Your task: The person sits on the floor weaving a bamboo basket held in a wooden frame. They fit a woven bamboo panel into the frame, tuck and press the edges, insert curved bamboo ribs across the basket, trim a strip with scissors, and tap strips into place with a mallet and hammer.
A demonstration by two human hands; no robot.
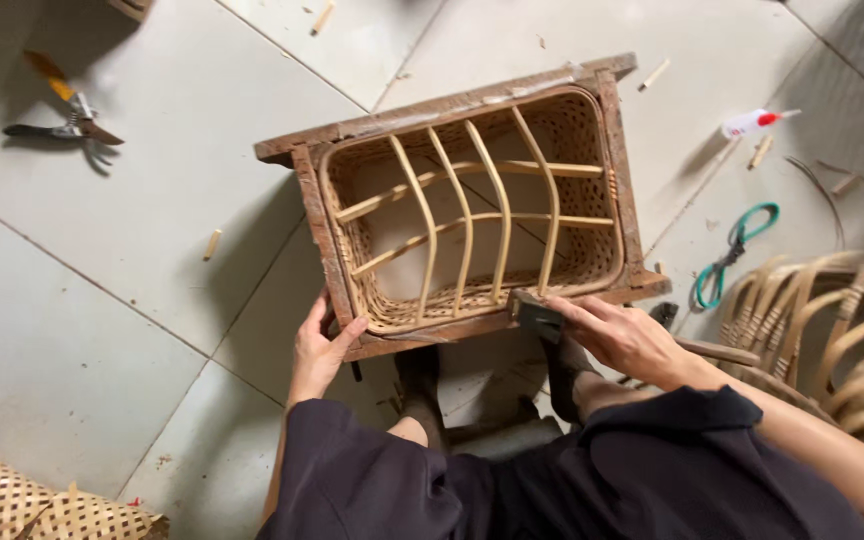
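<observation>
**Hands on a wicker-lined wooden frame**

Wooden frame (324,215) with woven basket lining and bent cane ribs (464,215), standing on the tiled floor (122,300) just ahead of the knees. Left hand (320,348) closed loosely round the near left corner, thumb on the top edge. Right hand (624,335) pressing a small dark block (535,312) against the near right rim, grip closed around it. Pruning shears (70,118) far left, glue bottle (755,122) and green cord (735,250) right. Cane chair (837,330) beside the right arm.
</observation>
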